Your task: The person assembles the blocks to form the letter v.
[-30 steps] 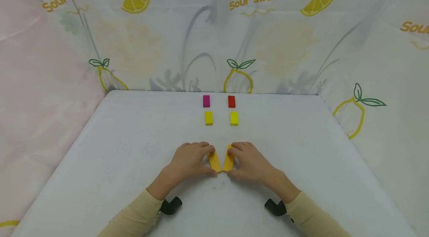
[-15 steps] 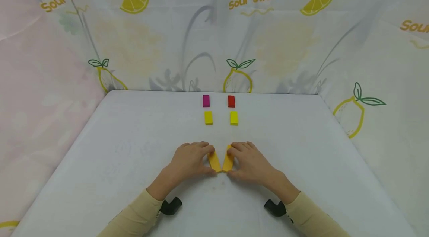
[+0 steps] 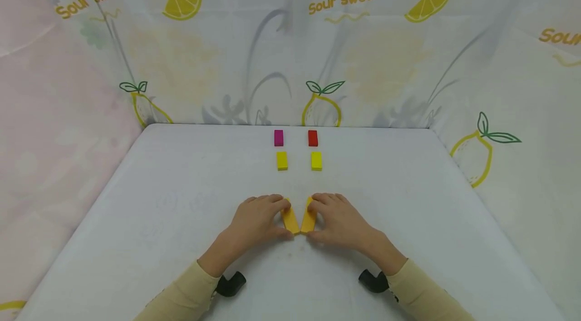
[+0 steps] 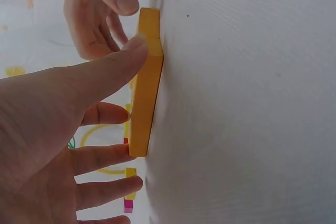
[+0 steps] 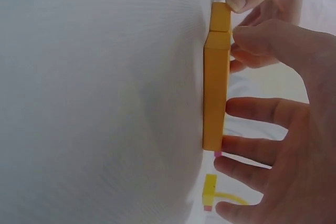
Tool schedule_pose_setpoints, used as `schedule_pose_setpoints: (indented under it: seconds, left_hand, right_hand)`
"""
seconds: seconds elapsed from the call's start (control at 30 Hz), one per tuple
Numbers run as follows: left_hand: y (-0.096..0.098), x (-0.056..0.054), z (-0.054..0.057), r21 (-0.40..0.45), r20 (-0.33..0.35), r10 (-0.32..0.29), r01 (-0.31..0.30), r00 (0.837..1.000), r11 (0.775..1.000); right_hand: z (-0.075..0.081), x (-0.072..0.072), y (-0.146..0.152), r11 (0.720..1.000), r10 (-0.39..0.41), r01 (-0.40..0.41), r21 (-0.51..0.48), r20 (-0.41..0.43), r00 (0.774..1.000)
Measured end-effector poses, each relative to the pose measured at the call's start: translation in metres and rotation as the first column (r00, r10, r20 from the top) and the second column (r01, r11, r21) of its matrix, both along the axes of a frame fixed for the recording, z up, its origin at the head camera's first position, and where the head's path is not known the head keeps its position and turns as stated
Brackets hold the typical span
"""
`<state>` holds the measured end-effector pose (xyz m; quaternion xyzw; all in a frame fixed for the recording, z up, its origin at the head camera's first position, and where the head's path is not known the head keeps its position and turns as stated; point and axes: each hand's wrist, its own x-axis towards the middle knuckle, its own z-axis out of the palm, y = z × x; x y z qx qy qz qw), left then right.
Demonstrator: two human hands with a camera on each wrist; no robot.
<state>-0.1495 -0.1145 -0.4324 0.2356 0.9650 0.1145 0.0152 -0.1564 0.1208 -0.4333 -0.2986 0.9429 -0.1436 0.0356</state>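
Note:
Two orange-yellow rectangular blocks lie flat on the white table in front of me, their near ends together and far ends spread like a V. My left hand (image 3: 256, 220) pinches the left orange-yellow block (image 3: 291, 221) lengthwise, thumb at its near end and fingertips at its far end. The right orange-yellow block (image 3: 308, 221) is held the same way by my right hand (image 3: 340, 221). In the left wrist view, the left block (image 4: 145, 98) rests on its broad side. The right wrist view has the right block (image 5: 215, 93) close up, the other one just beyond.
Farther back on the table (image 3: 190, 175) lie two bright yellow blocks, one left (image 3: 282, 161) and one right (image 3: 316, 161). Behind them are a magenta block (image 3: 279, 138) and a red block (image 3: 313, 138). A patterned cloth (image 3: 272, 49) hangs past the table's back edge.

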Motion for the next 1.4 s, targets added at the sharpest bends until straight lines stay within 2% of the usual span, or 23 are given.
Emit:
schedule_pose_setpoints:
  seconds: [0.3,0.5,0.8,1.17,1.4]
  left_hand:
    - [0.003,0.006,0.0,-0.029,-0.046,0.011,-0.012,0.999,0.999]
    - [0.005,0.01,-0.001,-0.046,-0.095,0.004,-0.008,0.995,0.999]
    - [0.01,0.018,-0.002,-0.054,-0.188,-0.058,0.048,0.981,0.997]
    - [0.016,0.023,0.004,-0.033,-0.173,-0.109,0.105,0.979,0.994]
    - [0.017,0.025,0.001,-0.021,-0.195,-0.136,0.135,0.971,0.991]
  right_hand:
    - [0.002,-0.002,0.0,1.0,-0.027,0.027,-0.01,0.058,0.998]
    - [0.003,-0.001,0.0,1.0,-0.025,0.026,-0.015,0.06,0.998]
    - [-0.002,-0.003,0.004,0.997,-0.025,0.03,-0.065,0.081,0.996]
    - [-0.004,-0.007,0.009,0.99,-0.063,0.071,-0.122,0.067,0.996]
    - [0.002,-0.012,0.012,0.988,-0.074,0.08,-0.128,0.053,0.996]
